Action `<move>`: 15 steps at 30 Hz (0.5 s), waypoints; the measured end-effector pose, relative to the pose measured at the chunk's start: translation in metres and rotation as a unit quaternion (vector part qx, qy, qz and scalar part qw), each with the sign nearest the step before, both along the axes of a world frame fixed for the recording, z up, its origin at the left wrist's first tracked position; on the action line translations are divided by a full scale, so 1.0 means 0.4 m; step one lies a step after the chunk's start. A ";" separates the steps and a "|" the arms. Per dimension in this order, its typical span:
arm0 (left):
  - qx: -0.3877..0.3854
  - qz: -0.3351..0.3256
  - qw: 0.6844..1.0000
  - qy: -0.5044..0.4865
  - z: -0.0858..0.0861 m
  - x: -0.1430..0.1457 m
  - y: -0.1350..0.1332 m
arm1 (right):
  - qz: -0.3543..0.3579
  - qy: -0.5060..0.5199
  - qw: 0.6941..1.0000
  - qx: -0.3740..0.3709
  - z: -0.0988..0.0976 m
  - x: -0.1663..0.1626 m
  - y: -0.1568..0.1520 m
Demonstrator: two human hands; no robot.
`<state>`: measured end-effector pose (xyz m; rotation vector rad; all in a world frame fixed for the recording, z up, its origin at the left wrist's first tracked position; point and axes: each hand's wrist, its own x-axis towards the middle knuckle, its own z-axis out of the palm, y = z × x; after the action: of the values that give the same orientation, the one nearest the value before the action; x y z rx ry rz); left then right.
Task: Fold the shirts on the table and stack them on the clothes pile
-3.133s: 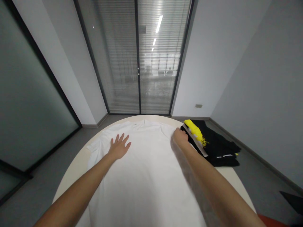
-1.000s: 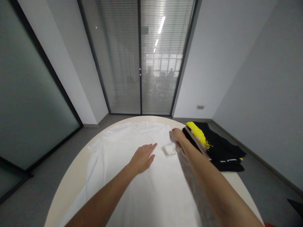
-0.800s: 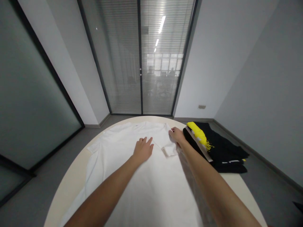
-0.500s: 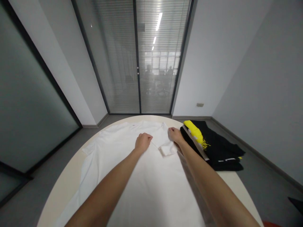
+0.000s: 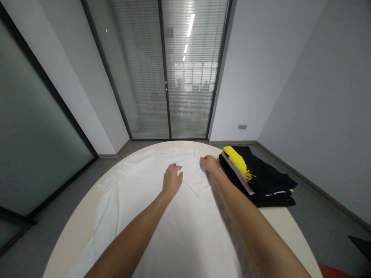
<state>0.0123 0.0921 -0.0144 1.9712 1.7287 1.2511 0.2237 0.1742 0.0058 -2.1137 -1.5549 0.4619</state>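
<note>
A white T-shirt (image 5: 150, 208) lies spread on a round cream table (image 5: 87, 208), collar at the far side. Its right sleeve (image 5: 194, 175) is folded inward over the body. My left hand (image 5: 171, 180) lies on the shirt with fingers curled, pinching the edge of the folded sleeve. My right hand (image 5: 209, 164) rests near the shirt's right shoulder, fingers curled onto the cloth at the fold.
A stack of folded black clothes (image 5: 265, 181) with a yellow piece (image 5: 236, 159) on top sits at the table's far right. Glass doors with blinds (image 5: 165, 77) stand beyond the table. Grey floor surrounds it.
The right sleeve has been folded inward onto the shirt body. My left hand moved from the left side to the centre and closed on the sleeve's edge; the sleeve now lies flatter.
</note>
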 end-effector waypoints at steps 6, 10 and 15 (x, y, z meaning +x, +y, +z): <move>0.013 -0.017 0.999 -0.040 -0.004 -0.001 -0.002 | -0.008 -0.025 1.000 -0.011 0.006 -0.006 0.016; 0.020 0.022 0.998 -0.062 0.002 -0.003 -0.003 | -0.008 -0.033 0.999 -0.018 0.012 -0.006 0.025; 0.026 0.043 0.998 -0.036 0.008 0.007 -0.029 | 0.006 -0.044 0.999 -0.017 0.014 -0.010 0.041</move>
<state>0.0151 0.0803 -0.0112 1.8722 1.7805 1.3913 0.2197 0.1905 0.0112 -2.1789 -1.6208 0.4072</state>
